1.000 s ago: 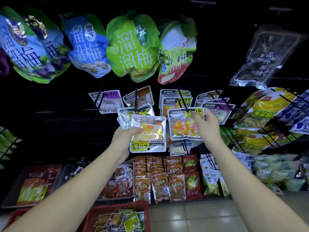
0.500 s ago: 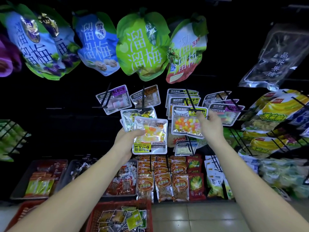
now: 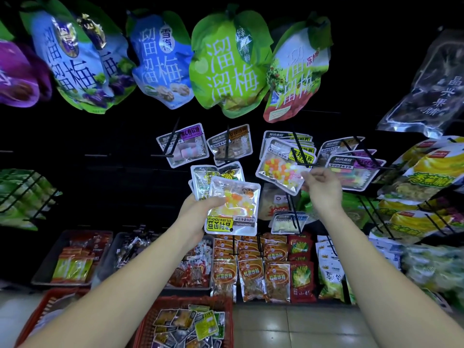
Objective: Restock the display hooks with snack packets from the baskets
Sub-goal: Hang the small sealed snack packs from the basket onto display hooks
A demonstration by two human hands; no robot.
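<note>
My left hand grips a clear candy packet with orange and yellow sweets, held upside down with its yellow label at the bottom. A second silver packet sits behind it in the same hand. My right hand has its fingers curled at the lower right edge of a matching candy packet. That packet hangs tilted at the front of a black display hook, with several like it behind. A red basket below holds several mixed snack packets.
Large plum bags hang in the row overhead. Yellow banana chip bags fill the hooks on the right. Orange packets hang low, grey trays stand at lower left, and a second red basket is beside them.
The right hand slid from the hanging packet's top right edge down to its lower right corner, and the packet now hangs tilted on the hook. The left hand kept its packets.
</note>
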